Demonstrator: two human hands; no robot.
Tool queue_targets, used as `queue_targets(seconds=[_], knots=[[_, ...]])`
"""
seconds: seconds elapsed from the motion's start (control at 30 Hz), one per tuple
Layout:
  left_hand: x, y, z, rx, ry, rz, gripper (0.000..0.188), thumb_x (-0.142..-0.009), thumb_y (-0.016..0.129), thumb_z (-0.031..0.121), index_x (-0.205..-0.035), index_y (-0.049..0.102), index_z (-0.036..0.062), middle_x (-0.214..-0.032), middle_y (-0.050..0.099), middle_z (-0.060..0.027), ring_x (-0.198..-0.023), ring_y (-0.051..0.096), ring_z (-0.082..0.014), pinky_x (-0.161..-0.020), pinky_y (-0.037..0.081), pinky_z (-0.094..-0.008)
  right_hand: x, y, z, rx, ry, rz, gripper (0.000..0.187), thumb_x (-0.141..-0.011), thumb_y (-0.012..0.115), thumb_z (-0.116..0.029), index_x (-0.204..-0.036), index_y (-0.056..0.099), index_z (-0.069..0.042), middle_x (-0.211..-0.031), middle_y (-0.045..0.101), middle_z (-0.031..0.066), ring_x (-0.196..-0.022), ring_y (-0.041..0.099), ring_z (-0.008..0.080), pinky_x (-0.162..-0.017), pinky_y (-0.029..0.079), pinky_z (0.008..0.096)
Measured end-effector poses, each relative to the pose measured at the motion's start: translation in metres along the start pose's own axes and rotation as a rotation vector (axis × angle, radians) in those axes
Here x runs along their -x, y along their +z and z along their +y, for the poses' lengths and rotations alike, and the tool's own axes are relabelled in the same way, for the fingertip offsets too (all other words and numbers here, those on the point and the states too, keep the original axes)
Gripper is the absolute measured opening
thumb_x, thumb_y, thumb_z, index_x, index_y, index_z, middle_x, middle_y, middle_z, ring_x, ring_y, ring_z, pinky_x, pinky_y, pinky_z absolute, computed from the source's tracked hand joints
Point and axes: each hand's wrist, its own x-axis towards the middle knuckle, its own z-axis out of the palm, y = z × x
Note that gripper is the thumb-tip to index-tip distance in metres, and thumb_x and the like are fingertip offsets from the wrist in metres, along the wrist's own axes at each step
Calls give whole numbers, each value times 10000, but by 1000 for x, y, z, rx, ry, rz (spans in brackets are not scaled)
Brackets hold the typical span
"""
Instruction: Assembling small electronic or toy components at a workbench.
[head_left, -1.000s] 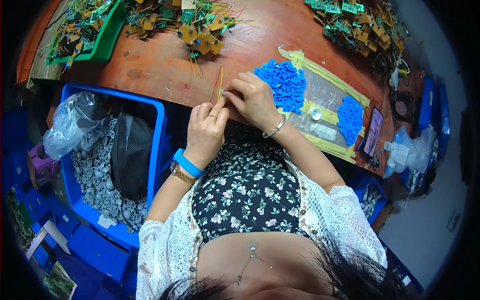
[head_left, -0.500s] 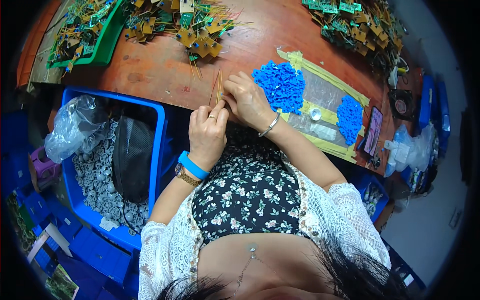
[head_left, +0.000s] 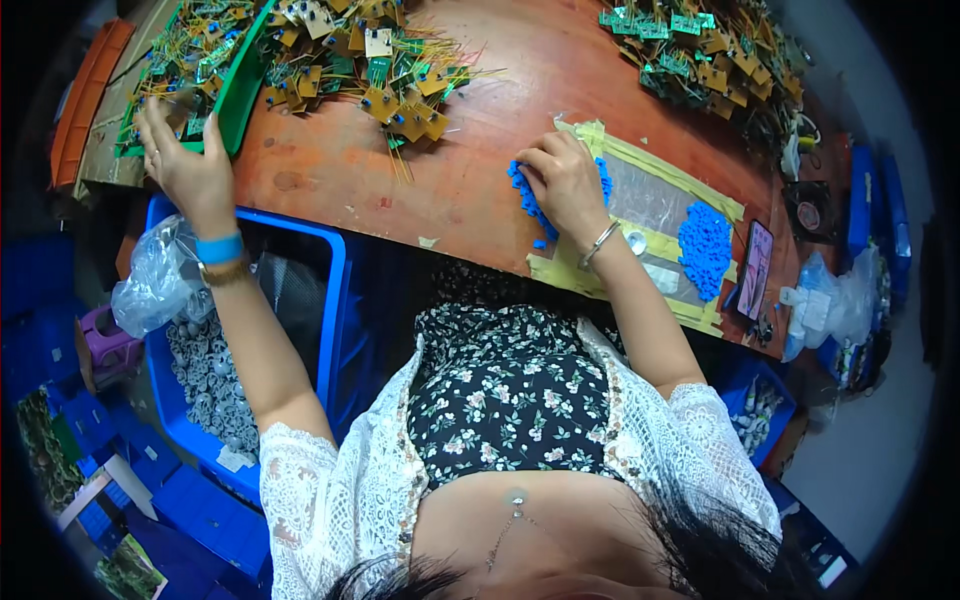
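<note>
Blue pieces (head_left: 528, 200) lie beneath bent right fingers (head_left: 541, 160), their pinch unclear; spread left fingers (head_left: 157, 130) near circuit boards (head_left: 205, 70).

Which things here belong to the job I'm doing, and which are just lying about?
Seemingly part of the job:
blue pieces under the right hand
green tray by the left hand
circuit boards in that tray

Apparently just lying about:
phone
clear plastic bag
purple stool
</note>
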Motion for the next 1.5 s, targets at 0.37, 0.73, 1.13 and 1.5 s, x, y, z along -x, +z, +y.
queue_targets(seconds=[0.37, 0.73, 1.13, 1.5], knots=[[80, 49, 119, 881, -690, -594, 206, -854, 797, 149, -966, 721, -7, -897, 720, -92, -769, 674, -151, -697, 528, -269, -5, 9, -17, 10, -12, -23, 80, -782, 741, -104, -846, 704, -73, -848, 622, 56, -873, 587, 266, -809, 462, 396], [108, -40, 138, 704, 5, -254, 241, -788, 673, -83, -1009, 673, 12, -1176, 696, -142, -933, 668, -297, -824, 543, -400, 4, 19, -34, 104, -124, -70, 75, -768, 735, -139, -790, 674, -102, -788, 608, 36, -826, 575, 236, -745, 435, 382], [167, -82, 159, 556, 274, -652, 201, -795, 641, 58, -991, 668, 24, -1281, 674, -92, -995, 596, -259, -951, 437, -442, 16, 10, -45, -39, -14, -79, 139, -744, 783, -145, -855, 710, -103, -854, 653, 26, -885, 591, 226, -765, 420, 382], [168, -86, 156, 511, 294, -728, 469, -832, 595, 75, -1294, 635, 8, -1259, 649, -117, -1159, 580, -267, -1052, 428, -453, 6, 17, -56, 104, -58, -122, 125, -758, 752, -154, -759, 646, -88, -800, 615, 53, -854, 589, 253, -758, 446, 394]])
